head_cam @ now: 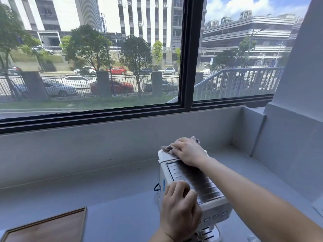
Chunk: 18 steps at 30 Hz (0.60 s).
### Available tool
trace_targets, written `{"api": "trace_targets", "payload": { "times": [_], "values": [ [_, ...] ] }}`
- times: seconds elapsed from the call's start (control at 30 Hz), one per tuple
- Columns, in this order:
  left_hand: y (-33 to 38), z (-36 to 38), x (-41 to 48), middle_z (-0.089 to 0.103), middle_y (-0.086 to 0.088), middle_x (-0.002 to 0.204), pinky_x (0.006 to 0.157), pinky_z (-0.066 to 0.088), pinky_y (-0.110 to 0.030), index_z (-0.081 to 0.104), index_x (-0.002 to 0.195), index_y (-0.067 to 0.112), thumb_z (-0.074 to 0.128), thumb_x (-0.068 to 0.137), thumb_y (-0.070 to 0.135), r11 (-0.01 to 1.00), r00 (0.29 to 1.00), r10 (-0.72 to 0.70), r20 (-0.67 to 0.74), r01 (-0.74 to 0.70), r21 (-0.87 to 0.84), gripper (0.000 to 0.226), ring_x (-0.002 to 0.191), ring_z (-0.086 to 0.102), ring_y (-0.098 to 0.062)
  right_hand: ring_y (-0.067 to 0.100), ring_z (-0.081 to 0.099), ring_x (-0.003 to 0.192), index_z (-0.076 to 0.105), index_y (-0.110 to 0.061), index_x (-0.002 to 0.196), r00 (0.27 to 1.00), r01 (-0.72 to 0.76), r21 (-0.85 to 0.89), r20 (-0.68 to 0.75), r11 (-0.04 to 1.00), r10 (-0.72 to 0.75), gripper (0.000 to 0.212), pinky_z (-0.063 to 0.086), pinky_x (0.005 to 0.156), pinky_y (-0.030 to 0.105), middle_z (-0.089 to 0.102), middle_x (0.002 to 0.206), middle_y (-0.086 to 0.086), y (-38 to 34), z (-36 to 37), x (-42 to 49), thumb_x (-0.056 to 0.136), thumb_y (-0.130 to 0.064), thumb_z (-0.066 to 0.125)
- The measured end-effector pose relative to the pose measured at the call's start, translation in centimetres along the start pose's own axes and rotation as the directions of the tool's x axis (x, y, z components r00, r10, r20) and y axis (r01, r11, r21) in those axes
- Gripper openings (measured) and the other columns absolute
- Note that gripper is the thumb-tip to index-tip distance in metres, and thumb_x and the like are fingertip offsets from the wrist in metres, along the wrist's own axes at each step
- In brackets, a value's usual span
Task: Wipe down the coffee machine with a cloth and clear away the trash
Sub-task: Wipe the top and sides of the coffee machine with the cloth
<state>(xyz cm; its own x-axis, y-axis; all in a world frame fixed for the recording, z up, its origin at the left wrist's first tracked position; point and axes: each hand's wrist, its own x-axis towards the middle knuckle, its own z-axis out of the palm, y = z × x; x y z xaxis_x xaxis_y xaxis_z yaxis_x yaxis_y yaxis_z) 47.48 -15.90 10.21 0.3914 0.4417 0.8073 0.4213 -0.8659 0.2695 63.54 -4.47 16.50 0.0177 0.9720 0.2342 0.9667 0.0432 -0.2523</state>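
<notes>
A white coffee machine [176, 172] with a ribbed metal top stands on the grey counter at the lower middle. My right hand [189, 151] lies on its far top edge, pressing a small pinkish-grey cloth [167, 147] flat against it; the cloth peeks out to the left of and behind my fingers. My left hand [180, 206] rests on the machine's near left corner with its fingers curled over the top. A row of round buttons [215, 216] shows on the front face below.
The grey counter [113, 198] runs under a wide window with a dark frame [186, 67]. A wooden-framed tray [52, 226] lies at the lower left. A grey wall and ledge [288, 137] close in the right side. A dark cable [156, 187] loops at the machine's left.
</notes>
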Motion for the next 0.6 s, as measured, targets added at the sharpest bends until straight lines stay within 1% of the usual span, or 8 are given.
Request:
{"api": "trace_targets", "payload": {
  "times": [0.07, 0.13, 0.2, 0.27, 0.37, 0.43, 0.5, 0.6],
  "values": [
    [-0.1, 0.1, 0.0, 0.055, -0.008, 0.083, 0.067, 0.043, -0.038, 0.056, 0.071, 0.011, 0.06, 0.075, 0.011, 1.0, 1.0, 0.011, -0.005, -0.011, -0.002, 0.006, 0.072, 0.05, -0.03, 0.009, 0.043, 0.119, 0.069, -0.037, 0.115, 0.983, 0.182, 0.083, -0.014, 0.98, -0.181, 0.026, 0.022, 0.103, 0.03, 0.061, 0.125, -0.01, -1.7, 0.8, -0.3, 0.098, -0.043, 0.051],
    [-0.2, 0.2, 0.0, 0.056, -0.008, 0.084, 0.068, 0.043, -0.038, 0.057, 0.072, 0.011, 0.059, 0.077, 0.012, 1.0, 1.0, 0.013, -0.01, -0.013, -0.009, 0.005, 0.073, 0.05, -0.03, 0.007, 0.042, 0.116, 0.069, -0.037, 0.117, 0.97, 0.243, 0.087, -0.014, 0.966, -0.243, 0.028, 0.025, 0.098, 0.027, 0.06, 0.126, -0.011, -2.0, 0.8, -0.4, 0.098, -0.045, 0.05],
    [-0.2, 0.2, 0.0, 0.057, -0.008, 0.085, 0.068, 0.043, -0.038, 0.057, 0.072, 0.012, 0.057, 0.078, 0.013, 1.0, 1.0, 0.01, -0.011, -0.01, -0.012, 0.006, 0.073, 0.049, -0.029, 0.013, 0.046, 0.117, 0.067, -0.037, 0.118, 0.987, 0.162, 0.028, -0.029, 0.986, -0.161, 0.031, 0.028, 0.1, 0.031, 0.06, 0.126, -0.01, -0.4, 0.4, -0.2, 0.1, -0.046, 0.044],
    [-0.1, 0.2, 0.0, 0.056, -0.007, 0.085, 0.068, 0.042, -0.037, 0.057, 0.072, 0.012, 0.057, 0.077, 0.014, 1.0, 1.0, 0.002, -0.006, -0.002, -0.011, 0.006, 0.073, 0.049, -0.028, 0.022, 0.048, 0.12, 0.065, -0.033, 0.117, 0.998, -0.045, -0.051, -0.042, 0.998, 0.043, 0.032, 0.028, 0.108, 0.038, 0.058, 0.127, -0.005, 2.1, -0.4, -0.3, 0.102, -0.042, 0.039],
    [-0.2, 0.3, -0.2, 0.055, -0.006, 0.085, 0.068, 0.04, -0.037, 0.056, 0.072, 0.013, 0.058, 0.076, 0.014, 1.0, 1.0, -0.007, 0.002, 0.007, -0.012, 0.005, 0.074, 0.048, -0.028, 0.031, 0.05, 0.118, 0.065, -0.027, 0.115, 0.966, -0.254, -0.02, -0.052, 0.967, 0.253, 0.03, 0.034, 0.103, 0.041, 0.056, 0.125, 0.002, 3.8, -1.0, -0.8, 0.101, -0.037, 0.041],
    [-0.2, 0.4, -0.3, 0.054, -0.006, 0.085, 0.068, 0.04, -0.036, 0.055, 0.072, 0.013, 0.057, 0.076, 0.015, 1.0, 1.0, -0.007, -0.004, 0.007, -0.012, 0.005, 0.074, 0.048, -0.028, 0.026, 0.051, 0.113, 0.066, -0.026, 0.105, 0.988, -0.135, -0.117, -0.094, 0.984, 0.124, 0.028, 0.033, 0.097, 0.042, 0.058, 0.113, 0.001, 3.0, 0.0, -1.3, 0.1, -0.036, 0.041],
    [-0.3, 0.4, -0.2, 0.054, -0.006, 0.084, 0.068, 0.04, -0.036, 0.055, 0.071, 0.013, 0.057, 0.077, 0.015, 1.0, 1.0, -0.005, -0.007, 0.005, -0.015, 0.006, 0.073, 0.048, -0.028, 0.018, 0.047, 0.111, 0.065, -0.029, 0.105, 0.991, 0.058, -0.101, -0.118, 0.993, -0.069, 0.028, 0.031, 0.096, 0.039, 0.059, 0.108, -0.004, 2.0, 0.9, -2.1, 0.099, -0.04, 0.04],
    [-0.2, 0.3, -0.1, 0.054, -0.006, 0.084, 0.067, 0.04, -0.037, 0.056, 0.071, 0.013, 0.058, 0.075, 0.015, 1.0, 1.0, -0.006, 0.006, 0.006, 0.0, 0.005, 0.073, 0.047, -0.028, 0.017, 0.046, 0.117, 0.062, -0.035, 0.114, 0.997, 0.08, -0.06, -0.007, 0.995, -0.081, 0.031, 0.028, 0.108, 0.043, 0.058, 0.118, -0.008, 2.8, 0.2, -1.8, 0.099, -0.047, 0.037]
  ]
}}
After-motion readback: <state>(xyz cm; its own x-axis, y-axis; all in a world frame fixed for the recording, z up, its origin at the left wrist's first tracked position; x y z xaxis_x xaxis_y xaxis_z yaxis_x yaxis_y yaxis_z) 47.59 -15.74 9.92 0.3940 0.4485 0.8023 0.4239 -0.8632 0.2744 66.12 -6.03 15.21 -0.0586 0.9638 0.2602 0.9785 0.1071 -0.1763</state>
